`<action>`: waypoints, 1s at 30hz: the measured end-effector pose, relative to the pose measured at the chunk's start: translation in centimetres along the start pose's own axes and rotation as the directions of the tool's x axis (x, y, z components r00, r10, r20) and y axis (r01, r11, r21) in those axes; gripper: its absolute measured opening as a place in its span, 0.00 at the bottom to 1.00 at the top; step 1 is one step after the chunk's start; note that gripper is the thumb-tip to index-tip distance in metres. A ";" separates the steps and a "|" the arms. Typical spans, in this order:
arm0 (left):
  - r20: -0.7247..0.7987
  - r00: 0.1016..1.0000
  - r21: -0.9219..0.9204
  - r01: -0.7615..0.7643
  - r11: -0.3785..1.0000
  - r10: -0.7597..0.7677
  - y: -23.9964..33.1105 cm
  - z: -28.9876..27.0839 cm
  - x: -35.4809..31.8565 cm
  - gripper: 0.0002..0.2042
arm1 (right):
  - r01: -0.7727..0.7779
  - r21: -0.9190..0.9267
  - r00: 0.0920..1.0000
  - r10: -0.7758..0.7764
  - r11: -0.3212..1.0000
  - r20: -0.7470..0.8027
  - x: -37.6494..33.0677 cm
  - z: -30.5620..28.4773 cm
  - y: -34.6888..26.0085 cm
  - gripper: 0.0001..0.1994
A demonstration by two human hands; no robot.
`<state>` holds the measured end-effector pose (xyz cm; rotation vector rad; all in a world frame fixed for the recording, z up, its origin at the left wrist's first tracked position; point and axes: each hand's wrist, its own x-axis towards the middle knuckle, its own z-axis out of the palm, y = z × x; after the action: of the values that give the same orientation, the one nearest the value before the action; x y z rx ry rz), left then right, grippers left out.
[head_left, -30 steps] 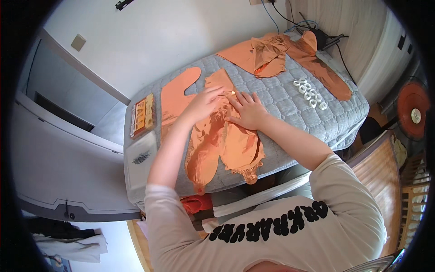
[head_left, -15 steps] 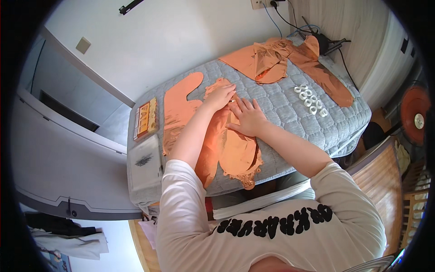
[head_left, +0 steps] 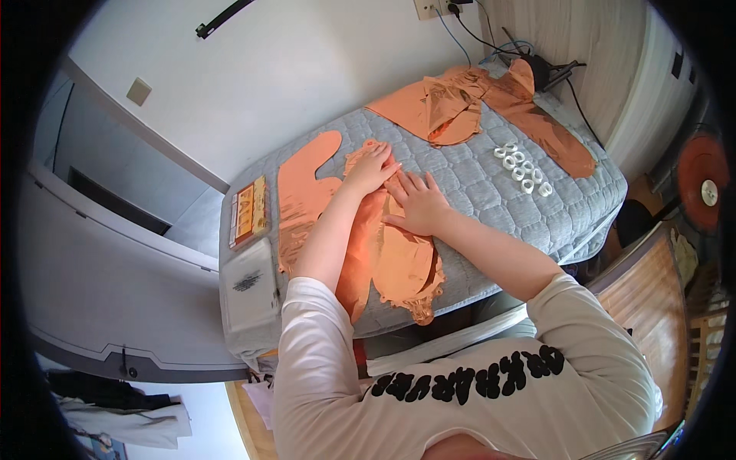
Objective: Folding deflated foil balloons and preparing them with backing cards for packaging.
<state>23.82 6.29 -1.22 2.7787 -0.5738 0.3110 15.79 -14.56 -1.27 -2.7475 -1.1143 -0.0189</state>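
A flat, shiny orange foil balloon [head_left: 402,264] with a frilled lower edge lies under both my hands at the bed's near side. My left hand [head_left: 371,170] is closed on its upper part, the fingers bent over the foil and the thumb toward the right hand. My right hand [head_left: 420,205] rests open on the same foil, fingers spread and pointing away from me. The fingertips of the two hands nearly meet, and the foil beneath them is hidden. Beside my left forearm lies another flat orange foil piece [head_left: 303,184] with a rounded, curved end.
More crumpled orange foil [head_left: 425,103] spreads over the far right of the grey quilted mattress [head_left: 475,245]. Several small white rolls [head_left: 527,170] sit at right. A flat printed package [head_left: 250,211] and a clear plastic bag [head_left: 249,287] lie along the left edge. Cables [head_left: 498,46] hang behind.
The view has shifted slightly. My left hand's fingers have moved a little over the foil, and my right hand stays spread on it.
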 end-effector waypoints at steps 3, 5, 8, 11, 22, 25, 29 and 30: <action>0.038 0.999 0.008 0.018 1.000 -0.019 -0.5 0.3 0.0 0.36 | -0.005 0.001 1.000 0.005 1.000 0.000 0.1 0.0 -0.1 0.46; 0.053 0.998 -0.008 0.038 0.999 -0.037 -0.8 0.2 0.0 0.36 | 0.002 0.000 1.000 -0.002 1.000 0.005 0.1 0.0 -0.3 0.46; 0.093 0.995 -0.006 0.034 0.999 -0.033 -0.5 -0.4 0.5 0.38 | 0.001 0.019 1.000 0.000 1.000 -0.019 0.0 0.2 0.0 0.46; 0.097 0.994 -0.076 0.066 0.995 -0.059 -0.2 -0.8 0.6 0.41 | -0.006 0.016 1.000 0.006 1.000 -0.003 0.1 0.1 -0.1 0.46; 0.139 0.964 -0.057 0.237 0.970 -0.227 -0.3 -1.3 2.3 0.41 | -0.011 -0.006 1.000 0.011 1.000 -0.025 0.0 0.0 -0.1 0.46; 0.086 0.957 -0.039 0.281 0.959 -0.277 -0.5 -0.6 2.5 0.39 | -0.008 -0.003 1.000 0.008 1.000 -0.029 -0.1 -0.2 0.0 0.46; 0.047 0.912 -0.065 0.409 0.910 -0.407 0.1 -0.2 2.6 0.32 | -0.007 0.011 0.999 0.007 1.000 -0.040 -0.3 0.2 0.0 0.46; 0.040 0.908 -0.065 0.418 0.906 -0.416 0.4 0.0 2.2 0.32 | 0.005 0.009 0.999 -0.005 1.000 -0.039 -0.2 0.0 -0.2 0.46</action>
<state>25.66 5.21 -0.50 2.7442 0.0169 0.1552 15.51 -14.59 -1.30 -2.7248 -1.1085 -0.0672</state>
